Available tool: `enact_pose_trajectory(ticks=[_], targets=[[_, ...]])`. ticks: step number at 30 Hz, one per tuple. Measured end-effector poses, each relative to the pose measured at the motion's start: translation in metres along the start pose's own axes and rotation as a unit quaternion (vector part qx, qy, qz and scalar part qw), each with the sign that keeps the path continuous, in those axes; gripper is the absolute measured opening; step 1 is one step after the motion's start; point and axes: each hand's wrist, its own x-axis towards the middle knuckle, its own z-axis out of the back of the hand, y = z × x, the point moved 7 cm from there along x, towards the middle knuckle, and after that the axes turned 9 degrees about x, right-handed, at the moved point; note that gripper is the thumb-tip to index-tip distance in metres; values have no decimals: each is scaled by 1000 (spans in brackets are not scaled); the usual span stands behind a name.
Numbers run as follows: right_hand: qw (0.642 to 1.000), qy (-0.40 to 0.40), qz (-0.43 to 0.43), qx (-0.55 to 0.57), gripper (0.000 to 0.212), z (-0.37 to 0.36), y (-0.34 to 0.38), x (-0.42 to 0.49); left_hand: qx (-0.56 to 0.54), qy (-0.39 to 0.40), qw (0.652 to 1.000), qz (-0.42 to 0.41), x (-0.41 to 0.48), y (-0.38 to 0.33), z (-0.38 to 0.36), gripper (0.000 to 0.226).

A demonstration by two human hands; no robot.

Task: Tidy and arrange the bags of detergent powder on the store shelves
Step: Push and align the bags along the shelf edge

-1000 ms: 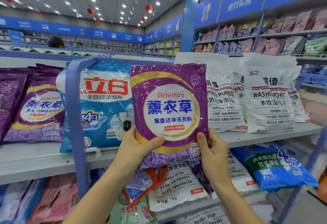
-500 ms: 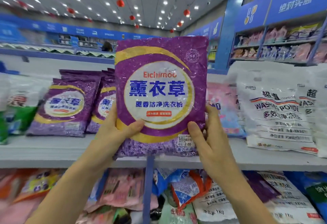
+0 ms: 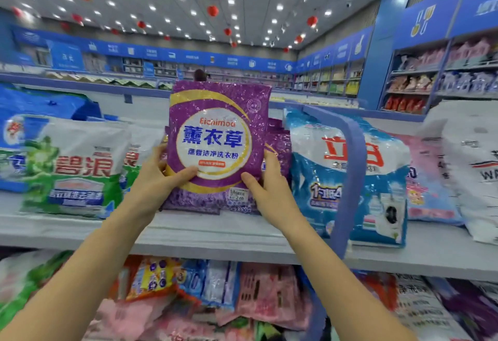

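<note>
A purple detergent bag (image 3: 218, 136) with a white round label stands upright on the white shelf (image 3: 215, 235). My left hand (image 3: 159, 179) grips its lower left edge, thumb across the front. My right hand (image 3: 266, 187) grips its lower right edge the same way. More purple bags (image 3: 280, 149) stand directly behind it. To the left leans a green and white bag (image 3: 78, 165); to the right stands a blue and white bag (image 3: 323, 176).
A blue shelf upright (image 3: 350, 179) curves in front of the blue bag. A pink bag (image 3: 428, 179) and a white bag (image 3: 474, 168) stand further right, a blue bag (image 3: 35, 109) at far left. The lower shelf holds several mixed bags (image 3: 215, 292).
The view swung left along the shelf. The purple bag went from held in the air to standing on the shelf in front of the other purple bags, both hands still on it.
</note>
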Motion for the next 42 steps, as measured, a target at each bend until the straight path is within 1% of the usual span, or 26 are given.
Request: enact_pose_trajectory(ticks=[2,4,6,8,11,15,18,21,23,25,26,27,29,30,33,35,37,40,42], targets=[[1000,7,-12,4,54,-25,-8,10,13,-6,1000,18,10,14,18,70],[999,20,-50,-7,63,-50,-22,16,33,-11,999,35,18,28,33,60],[995,39,-95,5,65,-72,-38,18,48,-20,997,54,24,45,45,57],[990,53,-133,16,61,-91,-55,17,40,-28,995,88,28,65,53,55],[984,42,-167,35,64,-102,-76,18,17,-24,991,130,33,88,55,54],[981,44,-183,48,67,-103,-84,23,12,-19,988,152,45,100,57,53],[983,44,-176,40,67,-100,-79,20,20,-12,987,157,47,103,59,52],[988,34,-151,-10,65,-89,-66,21,66,-9,990,121,42,91,56,54],[991,8,-127,-45,66,-74,-53,20,151,-31,986,57,35,73,57,63],[992,-18,-116,-36,65,-58,-41,14,276,-64,959,-24,24,54,57,72],[994,-33,-106,-23,64,-48,-35,8,316,-78,943,-68,16,45,54,74],[994,-49,-94,-14,61,-37,-28,1,332,-88,933,-111,7,37,50,75],[994,-86,-66,2,52,-12,-14,-19,323,-90,927,-167,-11,26,36,70],[993,-102,-52,11,44,1,-8,-30,307,-88,929,-186,-19,23,29,66],[987,-160,-24,10,19,45,4,-74,241,-65,946,-207,-40,15,9,45],[979,-201,-32,-7,11,75,5,-111,198,-27,957,-211,-52,15,-9,30],[965,-254,-58,-16,9,105,2,-153,172,22,961,-214,-67,19,-31,22],[935,-342,-79,-57,20,150,-4,-221,133,90,970,-182,-91,32,-65,21],[911,-393,-100,-77,26,175,-12,-266,115,146,971,-152,-107,42,-93,6]])
